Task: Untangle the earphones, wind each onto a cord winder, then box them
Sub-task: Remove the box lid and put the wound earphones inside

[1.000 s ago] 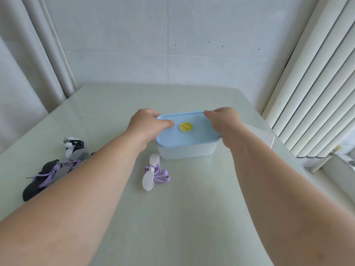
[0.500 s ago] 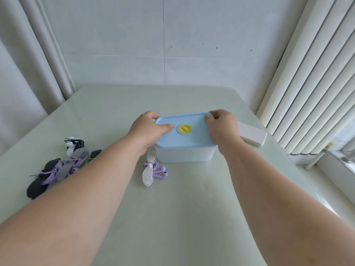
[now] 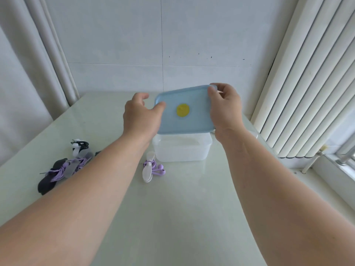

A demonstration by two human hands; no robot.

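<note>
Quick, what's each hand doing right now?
Left hand: thumb touches the lid edge; grip cannot be told.
Right hand: closed, holding the lid above the box.

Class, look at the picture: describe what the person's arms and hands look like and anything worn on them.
Both forearms are bare to the picture's edge; no sleeves show. The left hand and right hand wear no gloves, rings, watch or bands, and no markings are visible.

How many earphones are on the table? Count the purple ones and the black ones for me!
Purple earphones: 2, one beside the box, another further left.
Black earphones: 1
Total: 3
</note>
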